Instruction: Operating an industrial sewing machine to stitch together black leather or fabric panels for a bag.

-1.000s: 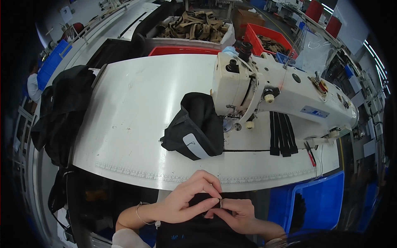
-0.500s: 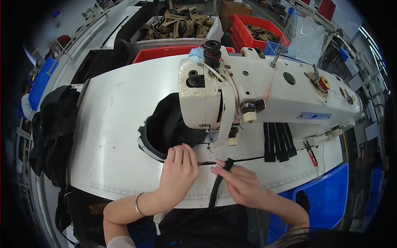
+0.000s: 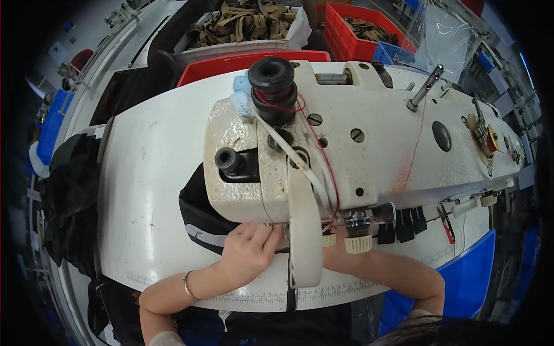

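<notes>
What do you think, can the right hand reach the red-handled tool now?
Probably yes: the red-handled tool lies uncovered beyond the black straps, though the right hand must first leave the sewing machine.

Widest open surface: left part of the white table (image 3: 144, 184); I could pass a hand there, between the black cloth heap (image 3: 69, 196) at the left edge and the black fabric piece (image 3: 199, 205). Main obstacle: sewing machine (image 3: 358, 150), its head directly above the spot where my left hand (image 3: 248, 251) works. A pale lever-like bar (image 3: 306, 242) stands in front of my right hand (image 3: 332, 252), hiding most of it. To my right, black strips (image 3: 403, 227) and red-handled snips (image 3: 445, 224) take up the space just beside the machine.
</notes>
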Demonstrator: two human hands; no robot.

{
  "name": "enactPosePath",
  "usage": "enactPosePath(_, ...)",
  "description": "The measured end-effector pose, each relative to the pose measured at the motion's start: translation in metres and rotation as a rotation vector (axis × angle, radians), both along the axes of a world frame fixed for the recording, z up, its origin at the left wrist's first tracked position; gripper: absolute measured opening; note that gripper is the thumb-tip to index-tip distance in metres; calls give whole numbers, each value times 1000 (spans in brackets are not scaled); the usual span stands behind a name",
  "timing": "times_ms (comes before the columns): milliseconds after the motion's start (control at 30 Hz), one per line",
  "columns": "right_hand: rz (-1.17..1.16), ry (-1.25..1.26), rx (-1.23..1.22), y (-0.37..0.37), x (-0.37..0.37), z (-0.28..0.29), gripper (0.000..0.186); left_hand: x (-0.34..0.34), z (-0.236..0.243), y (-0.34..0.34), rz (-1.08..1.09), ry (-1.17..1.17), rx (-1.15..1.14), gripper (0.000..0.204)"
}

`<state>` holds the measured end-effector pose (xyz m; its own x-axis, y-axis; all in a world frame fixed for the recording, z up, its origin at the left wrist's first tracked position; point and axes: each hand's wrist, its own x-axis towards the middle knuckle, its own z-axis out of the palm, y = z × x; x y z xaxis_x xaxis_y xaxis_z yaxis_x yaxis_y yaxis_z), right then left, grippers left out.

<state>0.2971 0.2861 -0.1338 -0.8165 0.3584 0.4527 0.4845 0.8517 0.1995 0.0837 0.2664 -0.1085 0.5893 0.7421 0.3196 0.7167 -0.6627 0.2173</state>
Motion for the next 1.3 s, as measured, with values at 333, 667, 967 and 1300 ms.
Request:
enactPosePath(333, 2, 191, -215, -9, 3, 1, 15, -8, -7, 1, 49, -128, -194, 35)
enactPosePath(667, 36, 212, -404, -13, -10, 5, 14, -17, -4, 10, -43, -247, -189, 35)
enactPosePath(967, 91, 351, -505, -14, -11, -1, 17, -13, -12, 9, -138, -164, -43, 41)
enactPosePath(1300, 96, 277, -516, -15, -10, -6, 17, -17, -16, 7, -126, -149, -96, 44)
